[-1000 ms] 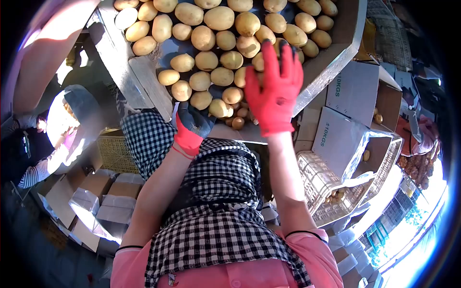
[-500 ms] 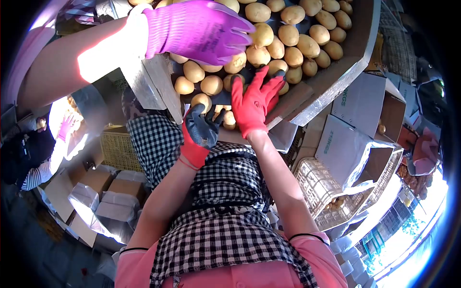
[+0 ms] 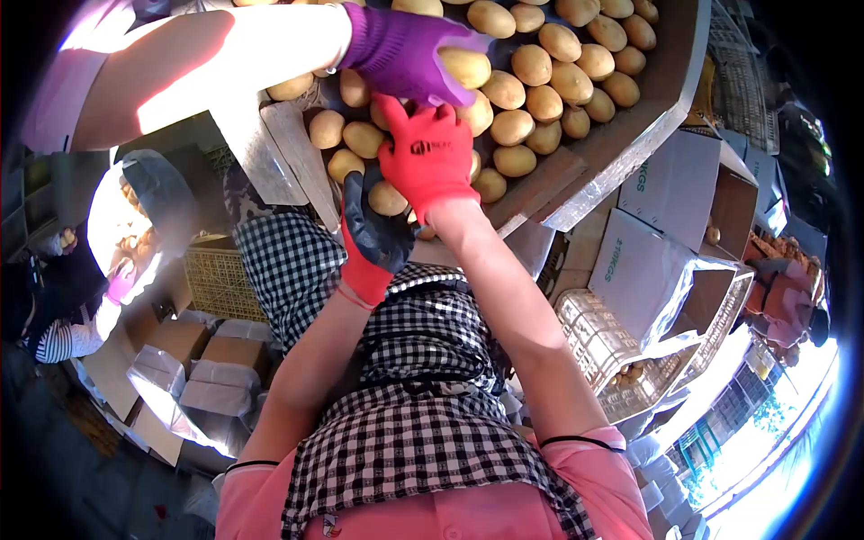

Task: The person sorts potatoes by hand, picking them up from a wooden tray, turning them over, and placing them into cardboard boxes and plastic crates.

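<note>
Many potatoes (image 3: 512, 128) lie on a dark surface inside a wooden-edged tray (image 3: 594, 171). My right hand (image 3: 430, 157), in a red glove, reaches palm down over the potatoes, its fingers spread near the co-worker's glove; no potato shows in it. At the tray's lower edge my left hand (image 3: 378, 229), in a red glove with a dark palm, is cupped with its fingers apart beside a potato (image 3: 387, 198). A co-worker's hand in a purple glove (image 3: 414, 54) comes from the upper left, holding a potato (image 3: 465, 67).
Printed cartons (image 3: 634, 270) and a pale plastic crate (image 3: 603, 346) stand at the right. At the left are a yellow crate (image 3: 225, 283), wrapped boxes (image 3: 216, 387) and another person's striped sleeve (image 3: 70, 336). A further person (image 3: 783, 301) is at the far right.
My right hand has moved left and up across the potatoes. My left hand has shifted slightly. The co-worker's purple glove has moved and now holds a potato. Several potatoes have shifted.
</note>
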Motion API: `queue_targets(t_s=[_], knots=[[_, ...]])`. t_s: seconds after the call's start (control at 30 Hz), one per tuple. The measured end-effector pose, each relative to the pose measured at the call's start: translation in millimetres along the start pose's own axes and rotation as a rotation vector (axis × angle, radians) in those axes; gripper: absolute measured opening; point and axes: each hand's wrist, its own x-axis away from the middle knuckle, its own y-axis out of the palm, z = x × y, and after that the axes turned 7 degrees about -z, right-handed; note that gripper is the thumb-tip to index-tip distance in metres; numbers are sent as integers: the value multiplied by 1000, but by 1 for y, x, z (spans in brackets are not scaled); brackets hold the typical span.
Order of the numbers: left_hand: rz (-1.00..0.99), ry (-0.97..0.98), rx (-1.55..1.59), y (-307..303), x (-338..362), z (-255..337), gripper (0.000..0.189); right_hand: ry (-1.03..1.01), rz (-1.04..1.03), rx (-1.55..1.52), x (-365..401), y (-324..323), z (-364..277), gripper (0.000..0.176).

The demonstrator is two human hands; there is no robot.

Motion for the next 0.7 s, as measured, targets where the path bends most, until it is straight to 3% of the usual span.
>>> queue_targets(t_s=[0.03,0.07,0.13,0.17,0.27,0.3,0.37,0.4,0.43,0.5,0.57,0.6,0.67,0.7], knots=[[-4,-9,-6,-1,0,2,66,77,-116,-5,-14,0,0,54],[-40,-89,18,-4,-2,8,76,84,-105,-4,-13,1,4,54],[-35,-143,-49,4,-4,8,97,-75,10,-212,-9,5,17,59],[-30,-189,60,-7,-7,10,96,-104,-97,-349,-3,-10,19,67],[-172,-238,111,-20,-10,12,97,-35,-264,-1628,34,-51,36,83],[-135,-213,62,-17,-9,12,96,-144,-87,-1736,46,-60,43,92],[-97,-182,25,-8,-10,10,95,-275,23,-2043,75,-96,84,87],[-105,-162,39,-4,-10,9,95,-224,198,-1990,89,-113,105,76],[-112,-144,52,1,-8,9,94,-6,443,-1744,97,-132,123,66],[-99,-169,155,14,-8,2,96,252,626,-1443,91,-136,132,52],[-253,-305,572,30,-11,3,97,59,599,-1734,62,-93,82,56],[-242,-262,475,24,-14,4,96,87,533,-1727,57,-64,74,59],[-227,-206,304,15,-14,5,90,124,343,-2097,43,-37,60,65],[-221,-207,301,13,-14,6,90,132,201,-2470,37,-30,54,69]])
